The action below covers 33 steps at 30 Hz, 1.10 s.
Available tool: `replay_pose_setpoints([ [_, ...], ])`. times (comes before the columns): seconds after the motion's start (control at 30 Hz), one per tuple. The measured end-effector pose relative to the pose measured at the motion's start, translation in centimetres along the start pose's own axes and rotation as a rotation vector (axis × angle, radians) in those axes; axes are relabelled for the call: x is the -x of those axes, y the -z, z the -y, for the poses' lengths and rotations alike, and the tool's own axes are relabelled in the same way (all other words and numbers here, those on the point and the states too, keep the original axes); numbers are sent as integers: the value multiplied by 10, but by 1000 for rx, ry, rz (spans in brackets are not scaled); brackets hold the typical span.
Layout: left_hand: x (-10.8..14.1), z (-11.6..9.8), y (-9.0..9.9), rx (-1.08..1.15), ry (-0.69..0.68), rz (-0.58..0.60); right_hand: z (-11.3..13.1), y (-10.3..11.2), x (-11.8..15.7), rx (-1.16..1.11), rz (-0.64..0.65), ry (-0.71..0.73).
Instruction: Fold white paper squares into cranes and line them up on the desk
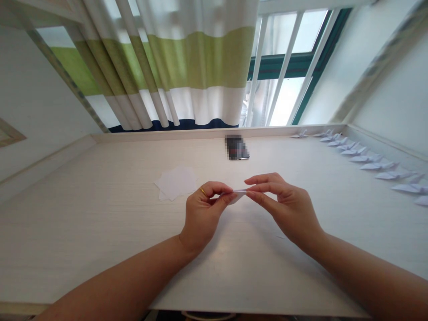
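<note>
A small folded white paper [238, 196] is held above the middle of the white table [100, 232]. My left hand [205, 211], with a gold ring on one finger, pinches its left end between thumb and forefinger. At its right end, my right hand [287, 203] pinches the tip with thumb and a finger, another finger raised above. The fingers hide part of the paper. Beyond my left hand lies a loose pile of white paper sheets [177, 182], flat on the table.
A dark phone-like object [236, 147], blurred out, lies near the back edge. Several folded white paper figures [377, 166] form a row along the right side, with another [300, 134] at the back. A raised rim [167, 134] borders the table. A curtain [200, 58] hangs behind.
</note>
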<state>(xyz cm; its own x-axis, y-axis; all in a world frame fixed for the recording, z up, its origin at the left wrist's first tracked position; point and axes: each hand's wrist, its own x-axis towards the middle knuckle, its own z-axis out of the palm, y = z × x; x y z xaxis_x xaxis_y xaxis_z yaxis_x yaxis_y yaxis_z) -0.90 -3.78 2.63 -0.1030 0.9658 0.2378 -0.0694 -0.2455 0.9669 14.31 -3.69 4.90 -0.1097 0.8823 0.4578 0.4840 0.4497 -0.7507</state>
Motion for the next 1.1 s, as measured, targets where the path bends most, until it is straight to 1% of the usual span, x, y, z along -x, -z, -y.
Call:
replay_pose_setpoints([
  [0.1, -1, 0, 0, 19, 15, -1, 1, 0, 1, 60, -20, 47],
  [0.2, -1, 0, -1, 46, 29, -6, 1, 0, 0, 70, -23, 43],
  [0.4, 0, 1, -2, 109, 70, -8, 0, 0, 1, -34, 8, -48],
  [0.57, 0, 2, -2, 174, 133, 8, 1, -1, 0, -121, 21, -122],
  [0.67, -1, 3, -1, 221, 161, 22, 2, -1, -1, -225, 35, -220],
  [0.8, -5, 5, 0, 238, 173, 21, -2, 0, -4, -457, 77, -410],
  [0.87, -7, 6, 1, 246, 181, 8, -5, 1, -7, -532, 71, -432],
  [0.97, -9, 8, 2, 254, 207, 5, -7, 2, -10, -579, 59, -391],
  [1.03, -8, 8, 1, 251, 246, 42, -6, 0, -11, -552, 105, -392],
  [1.1, -7, 8, 1, 238, 288, 108, -5, -2, -10, -474, 209, -418],
])
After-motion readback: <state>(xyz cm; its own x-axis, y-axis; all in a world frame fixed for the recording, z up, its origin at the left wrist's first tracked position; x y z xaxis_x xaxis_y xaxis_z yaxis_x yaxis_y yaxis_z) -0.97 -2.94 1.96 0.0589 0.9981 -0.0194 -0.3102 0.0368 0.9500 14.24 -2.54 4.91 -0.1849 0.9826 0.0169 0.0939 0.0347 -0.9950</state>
